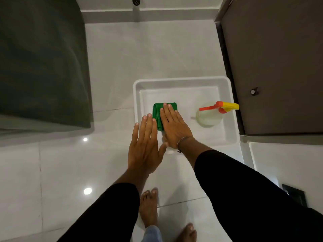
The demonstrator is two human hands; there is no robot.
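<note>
Head camera looks straight down at a shiny white floor [61,172]. A white tray [181,80] sits on it, next to a brown door [279,67]. Inside the tray lies a folded green cloth [157,116], near the left side. A spray bottle [208,117] with a red and yellow top stands in the tray too, over on the right, apart from the cloth.

Both hands are held out flat with the fingers straight. Neither one holds anything. The left hand [144,145] is over the near left edge of the tray, just beside the cloth. The right hand [173,126] covers part of the cloth in this view. I cannot tell if it touches the cloth or is up in the air above it. Two bare feet [148,206] show at the bottom, so the person seems to be standing.

It looks like the very start of a cleaning job: reaching for the cloth. Next, the right hand would need to go down to the cloth, curl its fingers around it and lift it out, without bumping the bottle.
</note>
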